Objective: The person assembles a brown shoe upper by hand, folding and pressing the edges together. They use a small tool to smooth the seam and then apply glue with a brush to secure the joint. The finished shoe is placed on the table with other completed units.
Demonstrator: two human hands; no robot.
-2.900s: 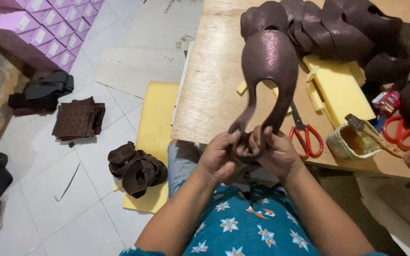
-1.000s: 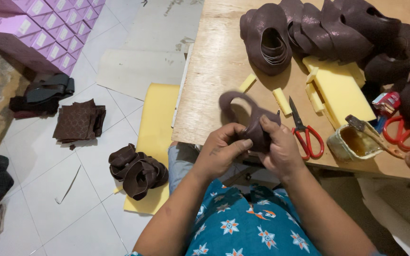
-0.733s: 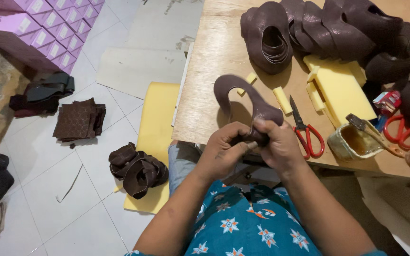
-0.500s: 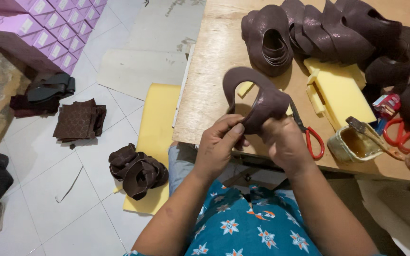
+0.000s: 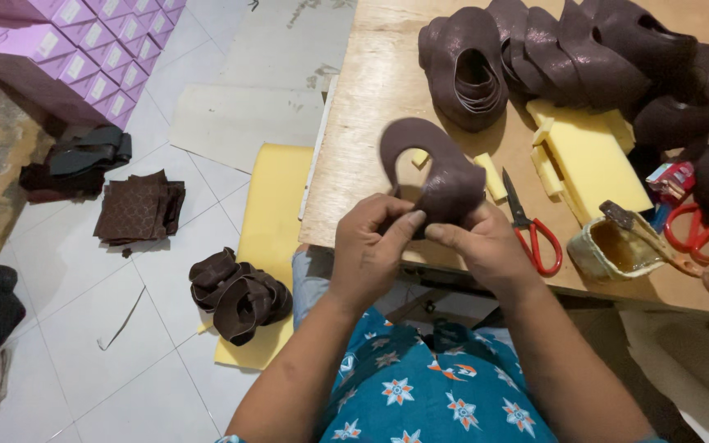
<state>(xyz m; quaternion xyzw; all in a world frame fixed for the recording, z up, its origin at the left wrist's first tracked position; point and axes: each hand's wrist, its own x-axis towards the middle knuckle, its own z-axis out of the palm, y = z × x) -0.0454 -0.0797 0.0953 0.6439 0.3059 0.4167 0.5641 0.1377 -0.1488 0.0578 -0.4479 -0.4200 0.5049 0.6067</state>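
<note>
My left hand (image 5: 371,250) and my right hand (image 5: 479,246) together pinch a dark brown curved leather shoe-upper piece (image 5: 436,168) just above the near edge of the wooden table (image 5: 371,98). The piece loops upward with an open hole in its middle. Thumbs and forefingers of both hands press its lower end. A row of similar brown uppers (image 5: 568,49) lies stacked at the back of the table.
Red-handled scissors (image 5: 531,230), yellow foam pieces (image 5: 588,156) and a glue pot with a brush (image 5: 613,246) sit right of my hands. On the tiled floor lie a yellow foam sheet (image 5: 268,213), brown straps (image 5: 235,291), brown squares (image 5: 137,209) and purple boxes (image 5: 75,49).
The large upper held up earlier now rests on the stack at the back. A smaller curved piece has been taken in both hands, turned and raised slightly.
</note>
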